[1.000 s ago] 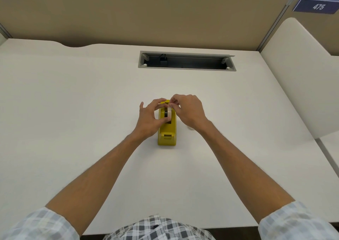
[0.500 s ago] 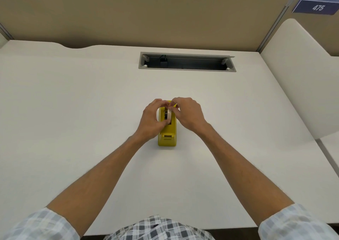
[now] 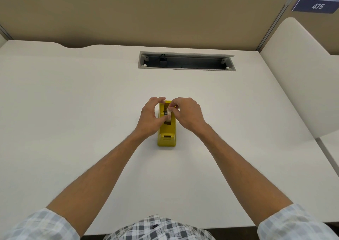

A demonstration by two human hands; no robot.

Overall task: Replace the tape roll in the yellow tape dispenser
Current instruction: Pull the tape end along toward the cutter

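Since 1 s ago, the left hand (image 3: 149, 117) has closed around the small clear tape roll (image 3: 167, 115). The right hand (image 3: 186, 114) pinches its top edge. The roll sits in the yellow plastic tape dispenser (image 3: 166, 135); seating appears nearly complete.

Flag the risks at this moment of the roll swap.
1. Both hands, left hand and right hand, pinch the tape roll by fingertips only; it could slip or seat crooked in the yellow tape dispenser.
2. Nothing pins the dispenser; a push may slide it on the desk.
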